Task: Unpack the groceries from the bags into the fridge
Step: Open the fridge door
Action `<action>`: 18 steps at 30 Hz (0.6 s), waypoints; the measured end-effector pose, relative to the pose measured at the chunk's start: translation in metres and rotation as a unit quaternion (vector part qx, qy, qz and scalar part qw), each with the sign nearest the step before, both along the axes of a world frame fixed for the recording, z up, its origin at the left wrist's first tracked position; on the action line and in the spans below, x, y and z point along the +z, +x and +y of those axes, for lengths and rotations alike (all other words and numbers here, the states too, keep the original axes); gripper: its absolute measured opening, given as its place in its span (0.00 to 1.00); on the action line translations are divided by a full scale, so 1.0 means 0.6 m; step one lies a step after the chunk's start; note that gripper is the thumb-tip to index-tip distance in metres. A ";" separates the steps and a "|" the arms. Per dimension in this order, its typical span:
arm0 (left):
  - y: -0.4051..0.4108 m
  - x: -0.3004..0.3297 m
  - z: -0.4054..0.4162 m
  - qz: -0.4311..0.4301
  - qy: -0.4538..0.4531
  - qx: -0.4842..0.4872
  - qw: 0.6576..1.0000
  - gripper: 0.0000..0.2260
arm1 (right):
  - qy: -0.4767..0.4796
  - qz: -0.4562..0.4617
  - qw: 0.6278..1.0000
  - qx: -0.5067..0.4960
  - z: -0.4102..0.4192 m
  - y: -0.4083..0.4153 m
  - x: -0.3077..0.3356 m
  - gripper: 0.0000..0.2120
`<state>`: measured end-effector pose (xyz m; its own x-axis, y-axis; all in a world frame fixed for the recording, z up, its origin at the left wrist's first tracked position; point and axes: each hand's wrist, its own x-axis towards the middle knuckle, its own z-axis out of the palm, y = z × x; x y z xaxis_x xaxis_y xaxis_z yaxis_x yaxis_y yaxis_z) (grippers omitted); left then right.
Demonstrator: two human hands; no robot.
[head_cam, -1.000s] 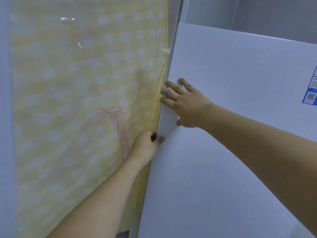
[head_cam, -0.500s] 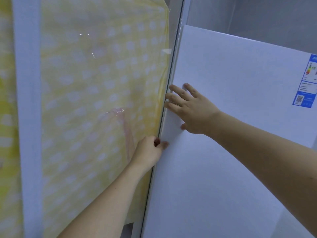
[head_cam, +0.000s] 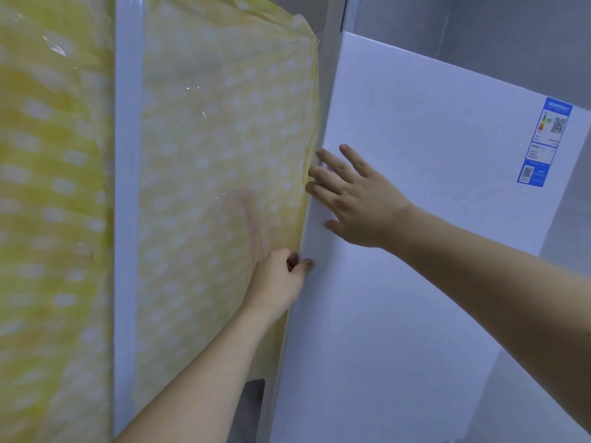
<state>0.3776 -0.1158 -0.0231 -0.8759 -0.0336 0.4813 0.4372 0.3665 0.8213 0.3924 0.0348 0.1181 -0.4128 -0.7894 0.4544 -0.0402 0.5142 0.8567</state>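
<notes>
A white fridge door [head_cam: 415, 282] fills the right half of the head view. My left hand [head_cam: 276, 279] grips its left edge, fingers curled behind the edge and thumb on the front. Higher up, my right hand [head_cam: 355, 199] lies flat against the door face, fingers straight and reaching to the same edge. No groceries or bags are in view.
A yellow cloth with white dots [head_cam: 217, 187] hangs under clear plastic right beside the door's left edge. A white vertical frame bar [head_cam: 128, 219] crosses it. A blue energy label [head_cam: 547, 142] is stuck on the door's upper right. Grey wall lies behind.
The view has shifted so more of the cloth and the white bar show on the left. Both hands keep their places on the door edge.
</notes>
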 end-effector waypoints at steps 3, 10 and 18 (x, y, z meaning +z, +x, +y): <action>0.031 -0.005 0.005 0.012 0.010 0.000 1.000 0.14 | -0.004 0.010 0.999 0.030 0.007 0.026 -0.004 0.27; 0.083 -0.006 0.011 0.011 -0.010 -0.001 1.000 0.12 | 0.006 0.017 0.999 0.029 0.020 0.075 -0.002 0.24; 0.172 -0.010 0.041 0.018 -0.006 0.005 1.000 0.12 | -0.027 0.032 0.996 0.083 0.045 0.152 -0.009 0.20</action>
<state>0.4808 -0.0915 -0.0292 -0.8578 -0.0363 0.5126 0.4622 0.3816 0.8005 0.4838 0.0618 0.1128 -0.2481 -0.8179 0.5191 -0.0740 0.5503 0.8317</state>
